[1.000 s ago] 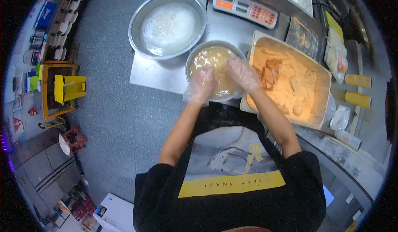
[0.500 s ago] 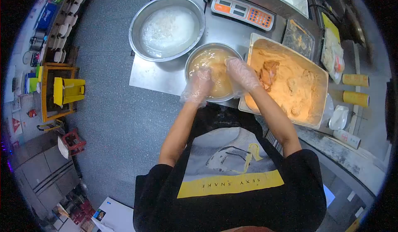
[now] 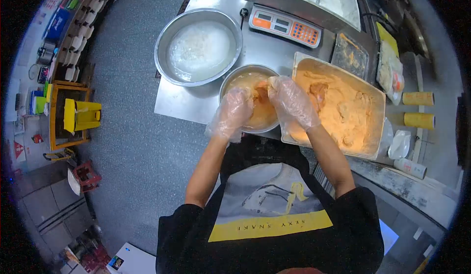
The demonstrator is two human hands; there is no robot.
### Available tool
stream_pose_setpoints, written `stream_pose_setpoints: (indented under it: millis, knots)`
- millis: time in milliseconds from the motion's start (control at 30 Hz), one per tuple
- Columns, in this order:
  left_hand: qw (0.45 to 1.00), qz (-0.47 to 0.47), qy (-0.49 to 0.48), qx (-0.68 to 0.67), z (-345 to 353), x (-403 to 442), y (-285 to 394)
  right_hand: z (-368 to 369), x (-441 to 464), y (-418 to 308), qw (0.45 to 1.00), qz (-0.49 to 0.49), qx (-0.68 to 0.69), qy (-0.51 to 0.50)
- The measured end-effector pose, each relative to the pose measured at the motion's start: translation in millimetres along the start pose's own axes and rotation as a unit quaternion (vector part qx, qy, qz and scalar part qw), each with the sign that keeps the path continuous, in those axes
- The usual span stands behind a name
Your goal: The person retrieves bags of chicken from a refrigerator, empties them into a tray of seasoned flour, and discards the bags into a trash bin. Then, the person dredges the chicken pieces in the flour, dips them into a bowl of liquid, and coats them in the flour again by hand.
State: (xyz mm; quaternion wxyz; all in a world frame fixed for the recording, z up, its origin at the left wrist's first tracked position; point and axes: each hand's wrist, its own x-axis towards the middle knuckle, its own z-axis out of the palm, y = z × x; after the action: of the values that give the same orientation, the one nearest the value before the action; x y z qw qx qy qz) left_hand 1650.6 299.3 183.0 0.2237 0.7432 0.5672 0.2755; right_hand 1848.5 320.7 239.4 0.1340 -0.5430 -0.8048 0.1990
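Note:
Both my hands wear clear plastic gloves and are over a metal bowl (image 3: 265,127) of cloudy, tan liquid. My left hand (image 3: 234,108) is closed on the left side of an orange-brown piece of raw meat (image 3: 262,94). My right hand (image 3: 293,101) pinches its other side, so the piece hangs between them just above the liquid. The gloved fingers partly cover it. Immediately to the right, a deep tray (image 3: 338,69) holds orange breading powder (image 3: 338,122), with another reddish-brown meat piece (image 3: 318,92) lying in it.
A larger metal bowl (image 3: 160,53) with whitish contents stands at the upper left. Behind are a digital scale (image 3: 286,25) and a metal bin (image 3: 294,2). A powder-dusted dark tray (image 3: 351,52) lies right of the scale. The steel table's left edge (image 3: 156,100) borders the floor.
My hands have come up from the liquid, and a piece of meat now shows between them. The whole view has shifted slightly.

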Motion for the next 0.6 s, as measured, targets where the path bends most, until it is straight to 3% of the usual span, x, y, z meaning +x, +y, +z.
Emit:
stream_pose_setpoints:
  millis: [133,233,333,400,533,600]
  knots:
    - [1.0,-0.002,0.016,0.014,-8,-1,6,2,-7,2,0.999,-0.037,-0.026,0.006]
    - [1.0,-0.005,0.004,0.03,-10,2,5,1,-12,-2,0.972,-0.139,-0.178,0.068]
    - [1.0,0.011,0.01,-0.007,-21,6,11,5,-10,2,0.941,-0.17,-0.272,0.106]
    - [1.0,-0.004,0.004,0.0,-24,4,15,7,-9,2,0.98,-0.127,-0.113,0.1]
    - [0.999,-0.032,0.033,0.028,-24,5,22,12,-11,7,0.945,-0.174,-0.255,0.106]
    - [0.999,-0.025,0.022,0.02,-28,8,24,12,-10,5,0.94,-0.189,-0.251,0.135]
